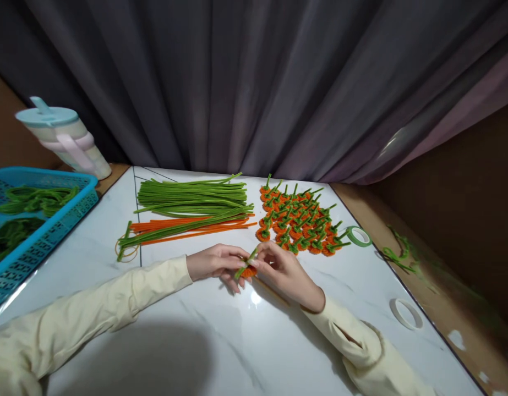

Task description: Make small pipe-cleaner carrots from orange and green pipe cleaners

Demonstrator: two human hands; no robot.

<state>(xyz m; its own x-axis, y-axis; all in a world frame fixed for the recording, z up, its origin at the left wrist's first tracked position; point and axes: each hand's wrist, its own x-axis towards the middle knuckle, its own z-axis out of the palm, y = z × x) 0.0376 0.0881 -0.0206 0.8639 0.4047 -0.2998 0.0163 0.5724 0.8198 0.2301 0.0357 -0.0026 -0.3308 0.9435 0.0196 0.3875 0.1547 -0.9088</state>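
Note:
My left hand [216, 264] and my right hand [280, 269] meet over the white marble table [196, 341]. Together they pinch a small orange pipe-cleaner pumpkin [249, 271] with a green stem [245, 263] sticking up between the fingers. Both hands are closed on it. Just beyond my right hand lies a cluster of several finished orange pumpkins with green stems [301, 223]. Behind my left hand lie a bundle of green pipe cleaners [191, 197] and a bundle of orange pipe cleaners [187, 228].
A blue basket [43, 231] with green pipe cleaners stands at the left, a lidded jug [64, 137] behind it. A green tape roll [359, 235] and a white tape roll [406, 313] lie at the right. Green scraps [396, 256] lie off the table's edge. A dark curtain hangs behind.

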